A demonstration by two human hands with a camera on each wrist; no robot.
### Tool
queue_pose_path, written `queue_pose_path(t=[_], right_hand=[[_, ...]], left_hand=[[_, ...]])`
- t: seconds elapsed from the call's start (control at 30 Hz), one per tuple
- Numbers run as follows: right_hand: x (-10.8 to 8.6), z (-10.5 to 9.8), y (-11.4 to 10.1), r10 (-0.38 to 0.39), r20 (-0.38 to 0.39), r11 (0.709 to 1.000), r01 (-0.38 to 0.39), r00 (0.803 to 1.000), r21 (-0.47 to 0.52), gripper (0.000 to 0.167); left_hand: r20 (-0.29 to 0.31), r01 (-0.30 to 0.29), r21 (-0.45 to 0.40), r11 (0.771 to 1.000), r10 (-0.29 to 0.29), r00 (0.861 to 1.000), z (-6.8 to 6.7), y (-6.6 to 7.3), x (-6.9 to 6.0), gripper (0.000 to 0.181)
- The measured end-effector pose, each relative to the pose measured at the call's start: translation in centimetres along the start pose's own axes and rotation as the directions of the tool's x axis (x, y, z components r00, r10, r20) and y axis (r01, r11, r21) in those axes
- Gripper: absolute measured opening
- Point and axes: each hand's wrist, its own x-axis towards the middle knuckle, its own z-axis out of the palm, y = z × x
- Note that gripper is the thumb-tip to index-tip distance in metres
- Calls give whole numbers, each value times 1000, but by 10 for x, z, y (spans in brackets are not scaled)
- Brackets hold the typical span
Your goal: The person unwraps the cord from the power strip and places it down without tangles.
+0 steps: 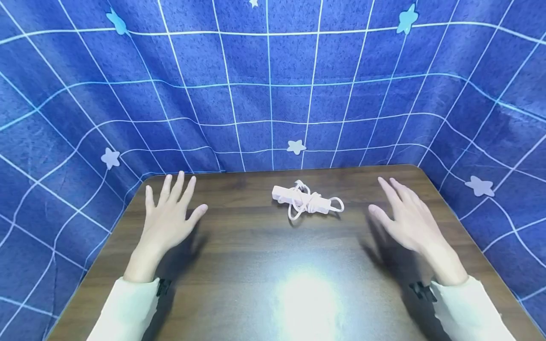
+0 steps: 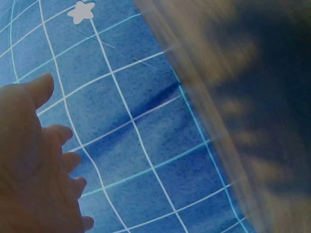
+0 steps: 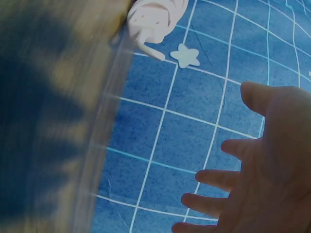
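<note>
A white power strip (image 1: 317, 203), with its cord wound around the middle, lies on the brown wooden table (image 1: 239, 237) toward the far edge. One end of it, where the cord comes out in a loop, shows at the top of the right wrist view. My left hand (image 1: 168, 222) is held over the table's left side, fingers spread and nothing in it. Over the right side hovers my right hand (image 1: 407, 220), fingers extended, also holding nothing. The strip lies between the two hands, nearer the right, and neither touches it. Both hands cast shadows on the tabletop.
A blue curtain (image 1: 251, 104) with white grid lines and stars hangs behind the table and along both sides. A bright light reflection falls on the near middle of the tabletop. Dark bands sit at both white sleeve cuffs (image 1: 130, 303).
</note>
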Motion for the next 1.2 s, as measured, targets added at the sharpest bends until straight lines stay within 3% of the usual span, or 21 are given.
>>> queue_pose_path(t=[0.23, 0.4, 0.93, 1.2], right_hand=[[15, -6, -8, 53, 85, 997, -58, 995, 53, 76], [29, -5, -11, 45, 144, 993, -60, 989, 104, 75], [53, 1, -18, 12, 198, 980, -51, 980, 193, 74], [65, 15, -17, -30, 218, 959, -33, 976, 280, 72]], left_hand=[[7, -20, -9, 1000, 20, 1000, -3, 9, 13, 83], [19, -31, -8, 999, 31, 999, -4, 19, 23, 83], [73, -72, -43, 996, 75, 994, 5, 39, 53, 82], [72, -88, -91, 992, 94, 993, 9, 48, 64, 80]])
